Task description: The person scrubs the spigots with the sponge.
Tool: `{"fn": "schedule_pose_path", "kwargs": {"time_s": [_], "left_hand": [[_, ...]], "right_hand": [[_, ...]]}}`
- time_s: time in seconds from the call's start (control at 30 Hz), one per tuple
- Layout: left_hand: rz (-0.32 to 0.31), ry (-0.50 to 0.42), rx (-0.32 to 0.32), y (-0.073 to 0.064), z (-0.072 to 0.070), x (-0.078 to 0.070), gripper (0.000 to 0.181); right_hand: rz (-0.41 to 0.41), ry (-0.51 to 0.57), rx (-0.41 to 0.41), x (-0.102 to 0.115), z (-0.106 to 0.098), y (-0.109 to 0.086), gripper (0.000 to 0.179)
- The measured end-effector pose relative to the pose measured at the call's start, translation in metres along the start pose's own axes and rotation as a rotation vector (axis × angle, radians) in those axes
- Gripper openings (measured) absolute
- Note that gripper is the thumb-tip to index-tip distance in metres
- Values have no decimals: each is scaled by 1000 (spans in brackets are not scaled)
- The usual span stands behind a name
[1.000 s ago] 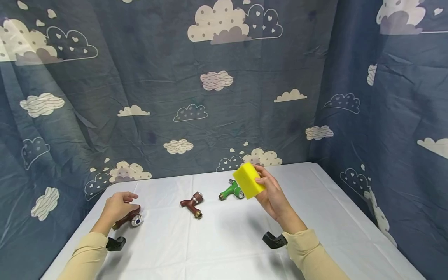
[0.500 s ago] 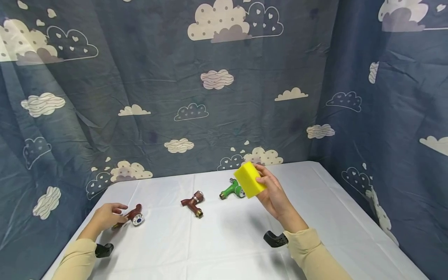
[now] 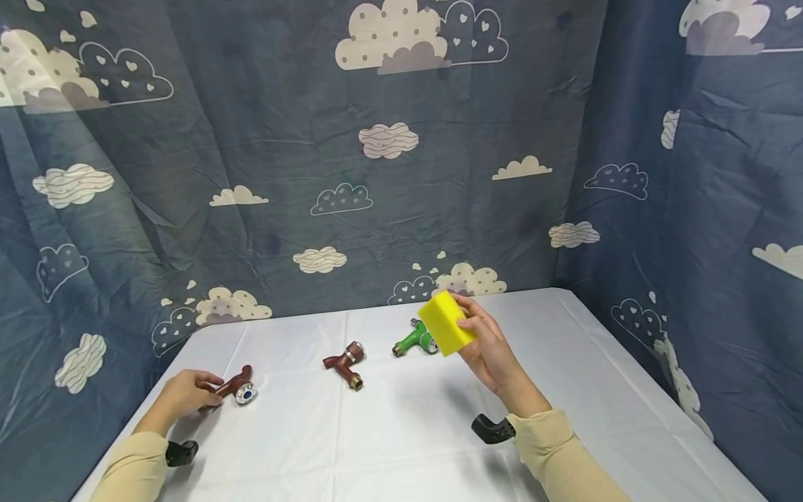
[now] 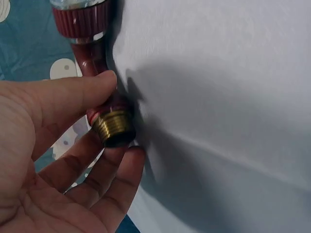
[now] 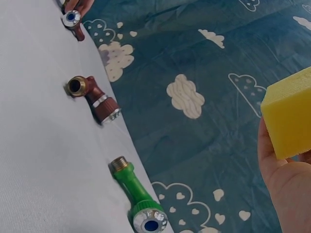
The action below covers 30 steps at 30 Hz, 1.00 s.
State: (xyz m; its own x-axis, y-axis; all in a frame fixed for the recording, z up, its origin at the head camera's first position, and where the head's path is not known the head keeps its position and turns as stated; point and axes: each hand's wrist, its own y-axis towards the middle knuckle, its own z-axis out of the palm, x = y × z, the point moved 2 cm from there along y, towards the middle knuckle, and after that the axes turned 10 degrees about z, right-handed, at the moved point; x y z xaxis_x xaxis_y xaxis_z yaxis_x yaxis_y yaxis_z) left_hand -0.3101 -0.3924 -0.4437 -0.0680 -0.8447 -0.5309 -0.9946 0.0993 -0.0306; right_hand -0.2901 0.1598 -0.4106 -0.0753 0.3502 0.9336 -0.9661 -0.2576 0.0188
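My left hand (image 3: 185, 395) is at the near end of a dark red tap (image 3: 240, 383) lying on the left of the table. In the left wrist view its thumb lies across the tap's body (image 4: 92, 58), fingers curled round beside the threaded brass end (image 4: 114, 127). My right hand (image 3: 488, 347) holds a yellow sponge (image 3: 445, 324) up in the air, pinched between thumb and fingers. A second dark red tap (image 3: 344, 365) lies mid-table, and a green tap (image 3: 415, 339) lies behind the sponge, partly covered by it in the head view.
A white cloth covers the table (image 3: 389, 432). Blue curtains (image 3: 282, 139) printed with clouds stand behind it and along both sides. A black wrist mount (image 3: 492, 429) juts from the right sleeve, another black mount (image 3: 182, 453) from the left.
My left hand has moved left and down from above the left tap to its near end, uncovering more of the tap. The right hand and sponge have stayed almost still.
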Motion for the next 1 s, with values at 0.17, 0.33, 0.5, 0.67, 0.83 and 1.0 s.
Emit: {"fn": "schedule_pose_path", "kwargs": {"time_s": [0.17,0.33,0.5,0.67,0.83,1.0], "left_hand": [[-4,-12,16,-2,-3,8,40],[-30,-38,20,-2,-3,11,36],[-48,-64,19,-2,-2,11,34],[-43,-82,11,-3,-4,13,36],[-63,-148,-1,-5,-7,12,35],[-72,-272,-34,-6,-7,11,36]], "right_hand": [[4,-4,7,-1,1,0,50],[14,-17,-3,0,1,0,53],[18,-20,-13,-1,1,0,54],[17,-13,-13,-2,0,0,53],[5,-13,-10,-3,0,0,50],[-1,-18,-7,-3,0,-1,50]]}}
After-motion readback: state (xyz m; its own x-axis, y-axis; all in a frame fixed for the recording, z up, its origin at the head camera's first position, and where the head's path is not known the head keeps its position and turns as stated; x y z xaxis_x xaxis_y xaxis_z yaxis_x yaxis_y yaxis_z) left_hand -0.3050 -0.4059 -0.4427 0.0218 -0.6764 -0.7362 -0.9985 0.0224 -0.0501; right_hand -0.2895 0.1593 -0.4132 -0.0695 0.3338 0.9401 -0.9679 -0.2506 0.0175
